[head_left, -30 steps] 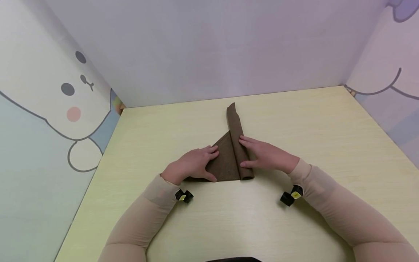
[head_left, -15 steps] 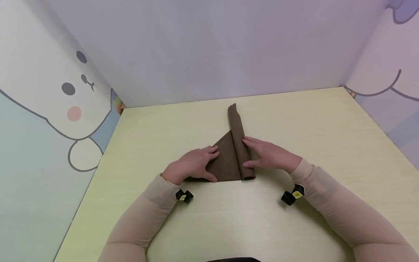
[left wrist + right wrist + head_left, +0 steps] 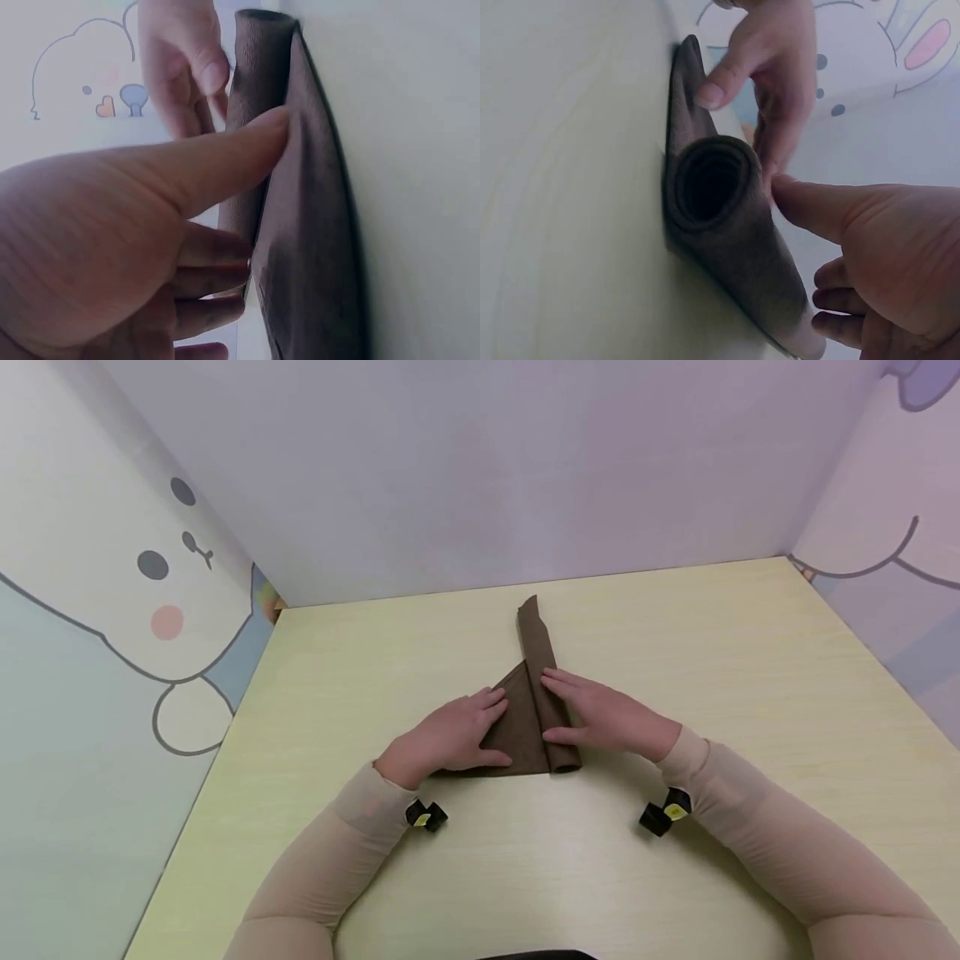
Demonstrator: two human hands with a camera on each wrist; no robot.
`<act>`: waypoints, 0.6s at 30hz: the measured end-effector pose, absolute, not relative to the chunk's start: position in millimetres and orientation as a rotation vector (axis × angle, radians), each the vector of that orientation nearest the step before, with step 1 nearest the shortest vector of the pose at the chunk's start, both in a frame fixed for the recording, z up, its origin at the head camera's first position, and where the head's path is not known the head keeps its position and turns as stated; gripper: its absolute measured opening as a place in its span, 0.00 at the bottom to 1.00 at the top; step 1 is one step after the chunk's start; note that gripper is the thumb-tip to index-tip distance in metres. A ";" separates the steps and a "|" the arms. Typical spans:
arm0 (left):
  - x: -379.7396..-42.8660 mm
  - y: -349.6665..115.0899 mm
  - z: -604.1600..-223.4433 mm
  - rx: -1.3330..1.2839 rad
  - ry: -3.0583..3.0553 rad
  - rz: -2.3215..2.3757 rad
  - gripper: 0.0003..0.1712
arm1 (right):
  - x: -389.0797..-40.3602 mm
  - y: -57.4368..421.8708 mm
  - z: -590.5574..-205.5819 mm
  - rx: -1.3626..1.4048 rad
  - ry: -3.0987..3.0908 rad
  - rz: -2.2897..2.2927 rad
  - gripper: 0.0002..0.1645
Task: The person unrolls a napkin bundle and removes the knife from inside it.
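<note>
A brown cloth lies partly rolled on the table. Its right side forms a hollow roll slanting away from me, with the coiled end showing in the right wrist view. To the left a flat, pointed piece stays spread out. My left hand rests on that flat piece, thumb and fingers spread, thumb near the front edge. My right hand touches the roll from the right with thumb and fingertips, which lie along its top without wrapping round it. Part of the flat cloth is hidden beneath the left hand.
The pale wooden table meets a plain whitish wall at the back. Side panels with cartoon drawings stand left and right. Small black devices sit at both wrists, close above the tabletop.
My left hand has slid slightly right over the flat cloth, its thumb nearer the roll. My right hand has drifted a little right, then back left, its fingers now further over the roll.
</note>
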State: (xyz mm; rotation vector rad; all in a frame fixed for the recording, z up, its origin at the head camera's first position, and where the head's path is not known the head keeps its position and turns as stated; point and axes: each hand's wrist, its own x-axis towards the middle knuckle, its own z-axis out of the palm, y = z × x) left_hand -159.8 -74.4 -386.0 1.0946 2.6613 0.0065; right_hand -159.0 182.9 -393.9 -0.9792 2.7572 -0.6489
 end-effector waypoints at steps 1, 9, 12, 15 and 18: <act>-159.6 -72.5 -385.7 1.095 2.668 0.001 0.52 | -158.7 180.5 -394.2 -0.996 2.770 -0.647 0.51; -158.9 -61.6 -390.4 1.009 2.654 -0.065 0.57 | -158.7 163.0 -400.3 -1.030 2.799 -0.587 0.50; -158.6 -61.0 -393.9 0.991 2.650 -0.080 0.59 | -158.9 161.6 -403.7 -1.015 2.800 -0.542 0.50; -158.4 -60.8 -395.7 0.991 2.654 -0.076 0.60 | -159.1 162.4 -406.1 -1.012 2.805 -0.511 0.50; -157.9 -60.3 -395.5 0.980 2.651 -0.079 0.60 | -158.9 163.3 -406.1 -1.018 2.803 -0.522 0.50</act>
